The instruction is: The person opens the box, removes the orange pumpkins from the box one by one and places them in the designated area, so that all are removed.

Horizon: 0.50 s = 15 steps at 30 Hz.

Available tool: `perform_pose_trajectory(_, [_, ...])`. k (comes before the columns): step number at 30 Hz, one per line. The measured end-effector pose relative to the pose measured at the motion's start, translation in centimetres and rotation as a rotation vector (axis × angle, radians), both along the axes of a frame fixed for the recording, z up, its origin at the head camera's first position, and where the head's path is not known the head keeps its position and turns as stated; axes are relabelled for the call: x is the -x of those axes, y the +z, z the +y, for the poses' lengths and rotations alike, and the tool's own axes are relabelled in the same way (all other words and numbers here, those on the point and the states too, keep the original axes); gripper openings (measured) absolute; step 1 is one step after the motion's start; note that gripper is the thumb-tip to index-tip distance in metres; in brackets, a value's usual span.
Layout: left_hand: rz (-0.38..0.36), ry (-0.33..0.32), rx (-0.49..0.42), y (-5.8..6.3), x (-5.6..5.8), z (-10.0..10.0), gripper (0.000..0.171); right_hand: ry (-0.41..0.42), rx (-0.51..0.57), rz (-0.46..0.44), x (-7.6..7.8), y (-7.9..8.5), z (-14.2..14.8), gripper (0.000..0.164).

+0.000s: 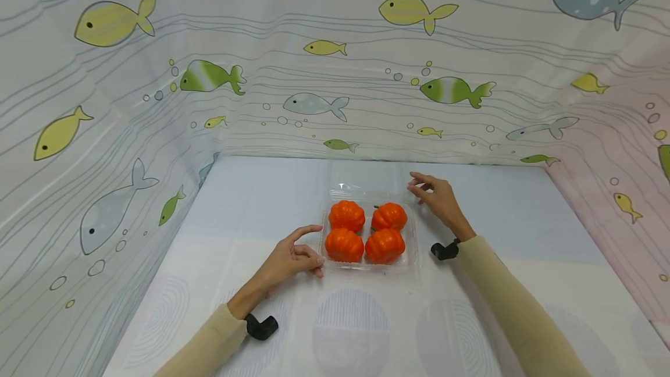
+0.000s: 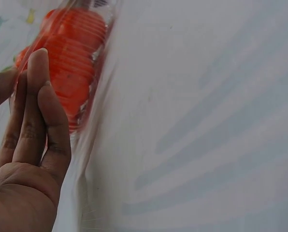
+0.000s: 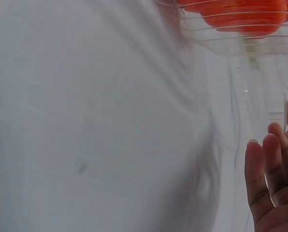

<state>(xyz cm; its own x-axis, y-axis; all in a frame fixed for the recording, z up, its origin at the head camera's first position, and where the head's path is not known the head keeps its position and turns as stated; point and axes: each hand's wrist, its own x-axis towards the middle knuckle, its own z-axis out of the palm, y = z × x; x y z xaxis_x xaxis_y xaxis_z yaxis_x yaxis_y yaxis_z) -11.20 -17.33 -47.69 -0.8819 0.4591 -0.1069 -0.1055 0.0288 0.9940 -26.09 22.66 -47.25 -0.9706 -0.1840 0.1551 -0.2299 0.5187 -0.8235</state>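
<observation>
Several lobed orange bell peppers (image 1: 384,245), some with green stems showing, sit in a clear plastic box (image 1: 361,266). Its transparent lid (image 1: 366,177) lies folded back behind the peppers. On the box's left side, my left hand (image 1: 285,263) pinches the rim; the left wrist view has the thumb (image 2: 1,89) on one side of the clear edge and fingers on the other. At the far right, my right hand (image 1: 439,199) holds the lid's side edge between thumb and fingertips (image 3: 274,145).
A white table (image 1: 251,196) with pale printed circles lies under the box. Behind and beside it hangs a fish-patterned curtain (image 1: 251,132). Each wrist carries a small black camera, one on the left (image 1: 262,327) and one on the right (image 1: 445,250).
</observation>
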Motion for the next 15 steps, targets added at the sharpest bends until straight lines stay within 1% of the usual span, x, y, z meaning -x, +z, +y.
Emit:
perform_pose_trajectory(7, [-0.020,0.005,-0.008,0.12,-0.12,0.13,0.075,0.008,0.025,-0.011,-0.02,-0.22,0.02,0.047])
perform_pose_trajectory(15, [-0.019,-0.001,-0.018,-0.01,-0.11,0.12,0.076,0.011,-0.002,-0.025,0.01,-0.54,0.02,0.047])
